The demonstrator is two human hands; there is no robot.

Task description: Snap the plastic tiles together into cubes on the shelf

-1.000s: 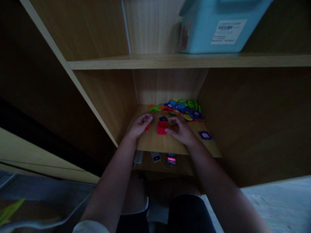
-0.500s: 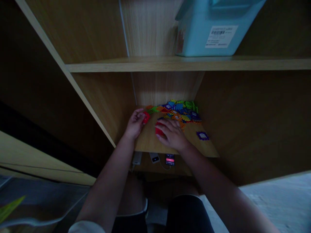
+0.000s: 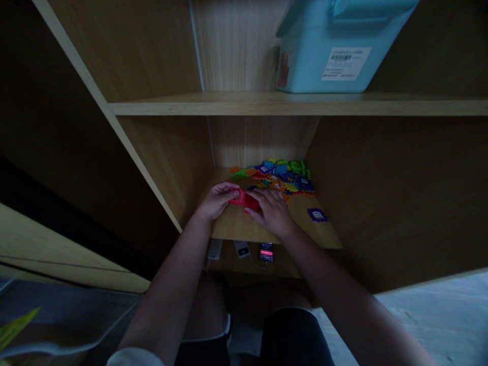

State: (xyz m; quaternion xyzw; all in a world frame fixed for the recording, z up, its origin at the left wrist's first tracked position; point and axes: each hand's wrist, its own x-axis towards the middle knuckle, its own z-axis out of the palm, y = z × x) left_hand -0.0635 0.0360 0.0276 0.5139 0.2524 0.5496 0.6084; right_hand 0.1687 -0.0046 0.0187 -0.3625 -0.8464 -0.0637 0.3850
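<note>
Between thumb and fingers my left hand (image 3: 218,201) pinches a red notched building tile (image 3: 238,196). My right hand (image 3: 272,208) is closed around a red block of notched tiles (image 3: 251,202), which looks box-like; its far side is hidden by my fingers. The two red pieces are held side by side just above the lower shelf board (image 3: 229,226), and I cannot tell whether they touch. Behind my right hand lies a heap of colourful notched tiles (image 3: 282,170) in blue, green, orange, yellow and purple. One purple tile (image 3: 317,214) lies apart, right of my right hand.
An upper shelf (image 3: 229,108) crosses above my hands and bears a light blue bin (image 3: 324,61) with a label. Under the lower board are a lit phone (image 3: 266,251), a white power bank (image 3: 242,248) with a cable, and another white device (image 3: 215,249). Wooden walls close both sides.
My left hand has moved right and slightly nearer to me, bringing its red tile beside the red block. The right hand stays almost in place.
</note>
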